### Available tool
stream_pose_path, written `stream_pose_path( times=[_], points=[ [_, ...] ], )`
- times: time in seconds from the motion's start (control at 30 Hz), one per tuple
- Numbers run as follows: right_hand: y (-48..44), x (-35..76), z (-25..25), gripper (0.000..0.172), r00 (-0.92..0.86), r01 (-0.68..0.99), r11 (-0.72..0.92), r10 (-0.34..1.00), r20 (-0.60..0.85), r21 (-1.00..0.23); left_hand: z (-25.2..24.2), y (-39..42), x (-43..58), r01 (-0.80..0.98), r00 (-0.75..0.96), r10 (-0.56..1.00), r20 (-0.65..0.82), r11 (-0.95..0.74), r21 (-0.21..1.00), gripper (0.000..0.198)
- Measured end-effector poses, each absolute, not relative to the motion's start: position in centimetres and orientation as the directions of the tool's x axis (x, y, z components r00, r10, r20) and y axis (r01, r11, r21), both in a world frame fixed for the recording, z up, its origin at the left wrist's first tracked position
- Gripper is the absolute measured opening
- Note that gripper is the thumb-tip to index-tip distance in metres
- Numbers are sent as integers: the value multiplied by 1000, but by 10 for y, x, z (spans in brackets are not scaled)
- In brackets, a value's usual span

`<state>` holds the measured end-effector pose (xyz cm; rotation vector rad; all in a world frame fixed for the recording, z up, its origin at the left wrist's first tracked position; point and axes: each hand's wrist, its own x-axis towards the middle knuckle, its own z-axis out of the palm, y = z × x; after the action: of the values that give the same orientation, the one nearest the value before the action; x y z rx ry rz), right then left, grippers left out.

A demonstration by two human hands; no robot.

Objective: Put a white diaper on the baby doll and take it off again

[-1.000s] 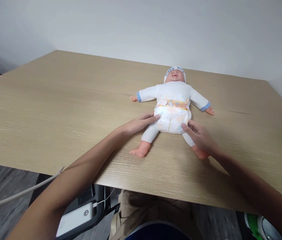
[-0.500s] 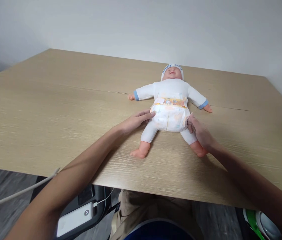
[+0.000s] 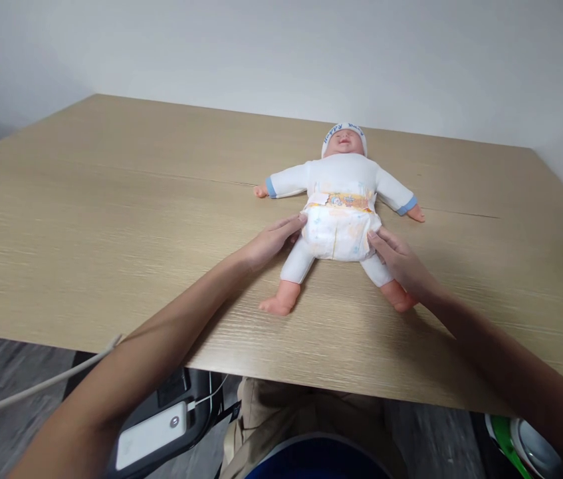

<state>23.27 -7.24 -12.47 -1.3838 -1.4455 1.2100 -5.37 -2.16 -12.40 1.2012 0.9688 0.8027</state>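
Observation:
A baby doll (image 3: 342, 169) lies on its back on the table, arms and legs spread. It wears white clothing with blue cuffs and a lettered white cap. Around its hips sits a white diaper (image 3: 338, 233) with an orange patterned waistband. My left hand (image 3: 277, 241) pinches the diaper's edge at the left hip, thumb on top and the other fingers partly hidden. At the opposite side, my right hand (image 3: 399, 258) has its thumb on the diaper's leg edge. Its fingers curl by the doll's thigh, partly out of sight.
The wooden table (image 3: 126, 219) has its near edge just before my lap and a pale wall (image 3: 281, 60) behind it. Below the edge are a white power bank (image 3: 151, 436) with a cable, a thick pale cable (image 3: 36, 387) and a green-and-white object (image 3: 520, 442).
My right thumb has moved left and now lies over the diaper's leg edge. My left hand has shifted slightly up and outward along the hip. The doll stays in place.

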Motion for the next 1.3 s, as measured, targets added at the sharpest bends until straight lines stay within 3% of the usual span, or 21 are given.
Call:
stream_pose_path(
  times=[0.3, 0.6, 0.8, 1.1, 1.3],
  points=[
    [-74, 228, -121, 54, -83, 176, -82, 992, -98, -981, -128, -23, -46, -85, 332, 924, -189, 229, 970, 58],
    [-76, 228, -117, 49, -94, 335, -29, 994, -64, -942, -117, -29, -43, -160, 408, 902, -138, 220, 962, 56],
    [-75, 228, -117, 49, -103, 325, -42, 992, -79, -945, -117, -29, -42, -184, 404, 904, -140, 230, 956, 53],
    [-82, 217, -108, 56, -23, 458, -48, 998, -65, -888, -106, -35, -40, -54, 378, 910, -170, 205, 977, 46],
    [-84, 204, -102, 51, -35, 439, -61, 996, -85, -896, -107, -35, -36, 72, 380, 896, -228, 218, 973, 49]
  ],
)
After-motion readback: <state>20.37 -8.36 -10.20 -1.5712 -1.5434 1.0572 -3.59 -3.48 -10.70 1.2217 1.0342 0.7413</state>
